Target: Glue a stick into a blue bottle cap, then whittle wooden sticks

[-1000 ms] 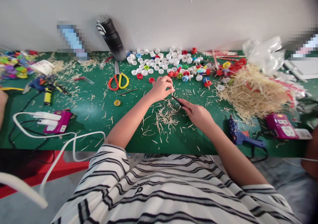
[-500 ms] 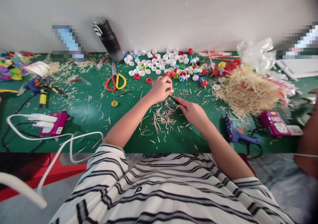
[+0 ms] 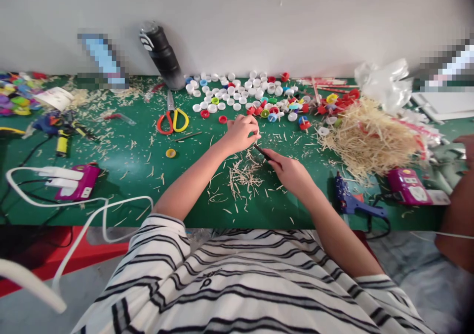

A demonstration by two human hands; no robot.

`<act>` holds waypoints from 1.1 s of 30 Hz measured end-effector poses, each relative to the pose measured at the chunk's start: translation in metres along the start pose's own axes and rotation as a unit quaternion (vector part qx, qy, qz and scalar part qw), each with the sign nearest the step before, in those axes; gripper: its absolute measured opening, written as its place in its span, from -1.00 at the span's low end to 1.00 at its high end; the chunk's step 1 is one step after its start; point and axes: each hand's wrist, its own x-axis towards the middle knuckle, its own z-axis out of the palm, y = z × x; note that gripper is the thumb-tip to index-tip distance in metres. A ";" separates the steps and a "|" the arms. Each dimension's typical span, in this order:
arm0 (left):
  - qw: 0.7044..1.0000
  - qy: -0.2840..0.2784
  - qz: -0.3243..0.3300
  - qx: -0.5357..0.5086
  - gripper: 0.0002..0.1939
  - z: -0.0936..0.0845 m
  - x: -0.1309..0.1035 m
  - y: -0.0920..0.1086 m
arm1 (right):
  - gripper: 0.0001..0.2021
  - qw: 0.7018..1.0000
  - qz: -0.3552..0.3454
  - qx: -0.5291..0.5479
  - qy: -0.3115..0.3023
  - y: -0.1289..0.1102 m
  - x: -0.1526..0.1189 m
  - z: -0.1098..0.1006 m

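Observation:
My right hand (image 3: 291, 172) is closed around a thin dark tool (image 3: 262, 151), perhaps a small knife or tweezers, its tip pointing up and left. Just beyond that tip, my left hand (image 3: 242, 132) is curled with thumb and fingers pinched together; what lies between them is too small to make out. A heap of pale straw-like slivers (image 3: 243, 177) lies on the green table right below both hands. Close past my left hand sit a red bottle cap (image 3: 222, 119) and a crowd of mostly white bottle caps (image 3: 230, 91).
Left of my arms lie scissors (image 3: 172, 119), a yellow cap (image 3: 171, 153) and a purple power strip (image 3: 78, 182) with white cables. A black bottle (image 3: 163, 57) stands by the wall. On the right are a straw pile (image 3: 377, 136), a blue glue gun (image 3: 355, 200) and another person's arm (image 3: 459, 215).
My right hand and the dark tool have shifted slightly right and down, a little away from my left hand. My left hand stays nearly in place, still pinched.

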 end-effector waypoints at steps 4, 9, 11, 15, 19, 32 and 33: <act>1.000 0.002 0.007 0.002 -0.81 0.001 -0.001 0.001 | -0.48 0.999 0.006 -0.036 -0.011 -0.009 0.008 -0.003; 1.000 0.000 -0.001 0.002 -0.83 -0.001 -0.002 -0.005 | -0.47 0.999 0.005 -0.044 -0.015 -0.011 0.009 -0.001; 1.000 -0.002 -0.001 0.001 -0.83 -0.001 -0.001 -0.007 | -0.47 0.999 0.004 -0.043 -0.018 -0.009 0.005 0.000; 1.000 -0.011 -0.012 -0.002 -0.82 -0.003 0.000 -0.008 | -0.47 0.998 0.023 -0.051 -0.024 -0.004 -0.003 0.002; 1.000 -0.013 -0.019 -0.003 -0.82 -0.004 0.000 -0.006 | -0.47 0.997 0.031 -0.061 -0.027 -0.002 -0.006 0.002; 0.999 -0.028 -0.023 0.007 -0.81 -0.006 -0.002 -0.007 | -0.47 0.999 0.022 -0.044 -0.021 0.001 -0.008 0.005; 0.999 -0.033 -0.027 0.009 -0.81 -0.007 -0.002 -0.006 | -0.48 0.999 0.020 -0.039 -0.019 0.001 -0.009 0.004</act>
